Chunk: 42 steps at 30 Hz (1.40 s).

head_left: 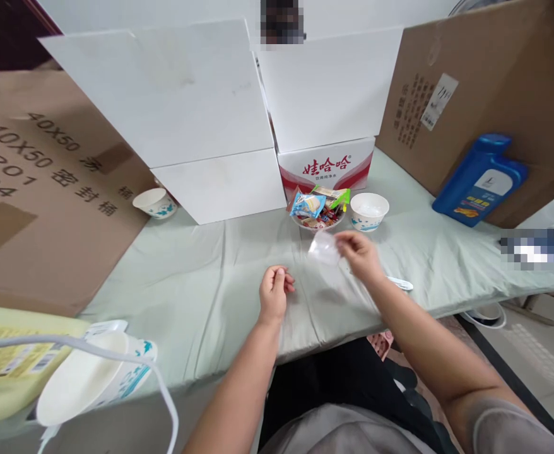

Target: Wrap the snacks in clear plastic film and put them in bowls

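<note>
My right hand (359, 255) is raised a little above the table and pinches a small clear plastic bag (324, 248) by its right edge. My left hand (274, 293) hangs lower and nearer to me, fingers curled loosely, holding nothing that I can see. Just beyond the bag stands a bowl of wrapped snacks (318, 211) with a blue packet on top, and beside it an empty white paper bowl (368, 211). Both bowls rest on the pale green tablecloth (201, 277).
White boxes (196, 120) and a red-and-white printed carton (327, 167) line the back. Brown cardboard (35, 189) leans at left and right. A blue jug (480, 180) stands at right, a paper cup (156, 203) at left, a tipped white bowl (88, 378) near me.
</note>
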Each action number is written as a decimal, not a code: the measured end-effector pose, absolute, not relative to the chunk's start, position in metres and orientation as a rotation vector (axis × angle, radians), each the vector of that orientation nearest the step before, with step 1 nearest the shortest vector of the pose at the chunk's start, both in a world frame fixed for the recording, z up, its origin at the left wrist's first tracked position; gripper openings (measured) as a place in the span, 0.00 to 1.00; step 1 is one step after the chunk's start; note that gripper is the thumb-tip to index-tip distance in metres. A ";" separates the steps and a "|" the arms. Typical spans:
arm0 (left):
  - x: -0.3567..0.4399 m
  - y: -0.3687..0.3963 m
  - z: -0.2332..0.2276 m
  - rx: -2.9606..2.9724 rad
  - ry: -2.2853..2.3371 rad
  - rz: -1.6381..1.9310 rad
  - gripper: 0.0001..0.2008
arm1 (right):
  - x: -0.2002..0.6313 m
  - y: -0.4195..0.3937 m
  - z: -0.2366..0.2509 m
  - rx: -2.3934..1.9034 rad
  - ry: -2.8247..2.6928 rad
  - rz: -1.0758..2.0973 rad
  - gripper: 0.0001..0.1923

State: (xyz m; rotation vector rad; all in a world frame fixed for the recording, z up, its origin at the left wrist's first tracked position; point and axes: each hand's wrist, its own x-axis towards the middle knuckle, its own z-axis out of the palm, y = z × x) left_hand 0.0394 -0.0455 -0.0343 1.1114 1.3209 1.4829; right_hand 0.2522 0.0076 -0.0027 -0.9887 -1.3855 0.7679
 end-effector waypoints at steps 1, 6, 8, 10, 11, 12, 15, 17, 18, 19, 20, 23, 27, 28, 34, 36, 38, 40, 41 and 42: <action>0.040 -0.045 -0.034 1.115 1.336 1.462 0.16 | 0.270 0.020 0.005 -1.045 -1.304 0.622 0.10; 0.045 -0.046 -0.031 1.246 1.378 1.290 0.13 | 0.347 0.090 0.030 -1.404 -1.229 0.120 0.10; 0.045 -0.047 -0.032 1.297 1.383 1.258 0.12 | 0.363 0.104 0.031 -1.576 -1.374 0.009 0.11; 0.043 -0.047 -0.033 1.339 1.392 1.241 0.12 | 0.369 0.103 0.029 -1.663 -1.506 -0.130 0.14; 0.043 -0.047 -0.034 1.360 1.397 1.232 0.12 | 0.369 0.098 0.027 -1.667 -1.568 -0.203 0.16; 0.043 -0.046 -0.035 1.382 1.404 1.222 0.12 | 0.368 0.092 0.024 -1.656 -1.647 -0.261 0.17; 0.043 -0.047 -0.038 1.452 1.430 1.180 0.12 | 0.361 0.070 0.017 -1.635 -2.033 -0.327 0.18; 0.043 -0.049 -0.038 1.498 1.450 1.148 0.12 | 0.361 0.063 0.015 -1.651 -2.222 -0.336 0.17; 0.043 -0.050 -0.039 1.522 1.460 1.133 0.12 | 0.365 0.062 0.015 -1.675 -2.254 -0.343 0.17; 0.042 -0.051 -0.039 1.547 1.469 1.120 0.12 | 0.371 0.064 0.017 -1.713 -2.247 -0.354 0.16; 0.041 -0.053 -0.040 1.573 1.477 1.108 0.12 | 0.379 0.067 0.019 -1.761 -2.218 -0.372 0.16; 0.040 -0.055 -0.041 1.646 1.496 1.064 0.12 | 0.416 0.084 0.029 -1.969 -2.081 -0.436 0.15; 0.041 -0.055 -0.041 1.728 1.509 0.992 0.12 | 0.463 0.114 0.040 -2.219 -1.726 -0.148 0.13; 0.041 -0.055 -0.041 1.747 1.513 0.976 0.12 | 0.469 0.124 0.042 -2.245 -1.651 -0.059 0.13; 0.041 -0.054 -0.040 1.786 1.503 0.940 0.12 | 0.451 0.198 0.048 -2.133 -1.479 0.220 0.29; 0.041 -0.055 -0.040 1.775 1.494 0.937 0.12 | 0.427 0.213 0.048 -1.971 -1.541 0.329 0.36; 0.041 -0.055 -0.039 1.765 1.493 0.932 0.12 | 0.400 0.216 0.044 -1.795 -1.644 0.442 0.38; 0.042 -0.055 -0.038 1.770 1.494 0.926 0.11 | 0.375 0.206 0.037 -1.626 -1.776 0.559 0.35; 0.042 -0.055 -0.038 1.776 1.494 0.923 0.11 | 0.365 0.197 0.033 -1.550 -1.841 0.613 0.33; 0.043 -0.054 -0.037 1.780 1.493 0.922 0.11 | 0.356 0.188 0.028 -1.479 -1.903 0.658 0.31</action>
